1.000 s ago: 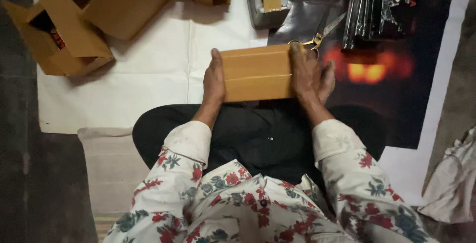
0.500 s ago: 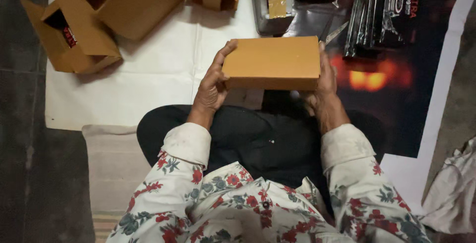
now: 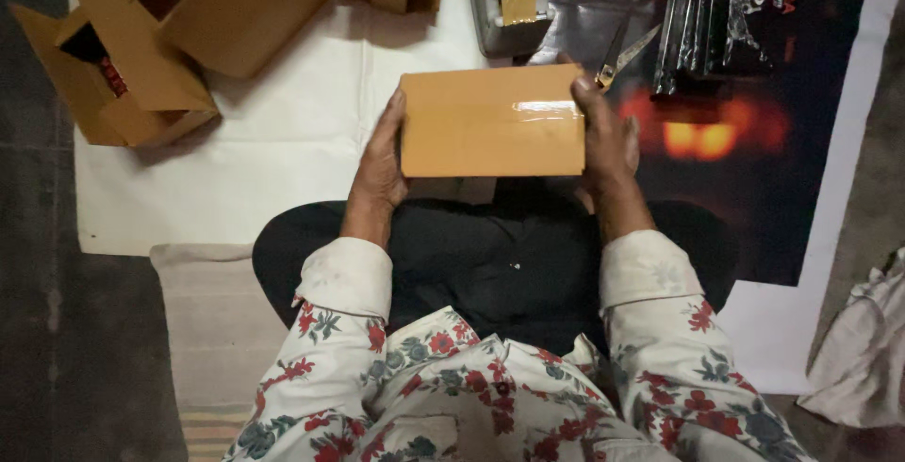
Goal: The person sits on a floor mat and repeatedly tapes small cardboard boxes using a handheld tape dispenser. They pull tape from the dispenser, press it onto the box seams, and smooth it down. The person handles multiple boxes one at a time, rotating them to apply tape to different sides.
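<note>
Closed tan cardboard box (image 3: 492,123), taped shiny on top, sits clamped between left hand (image 3: 379,165) and right hand (image 3: 605,137), apparently being checked after sealing.

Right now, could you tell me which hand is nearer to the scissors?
Right. The right hand grips the box's right edge, just below the scissors; the left hand holds the far edge.

Open cardboard boxes (image 3: 179,47), scissors (image 3: 624,47), dark poster (image 3: 754,141), white sheet (image 3: 283,160), crumpled cloth (image 3: 858,349).
</note>
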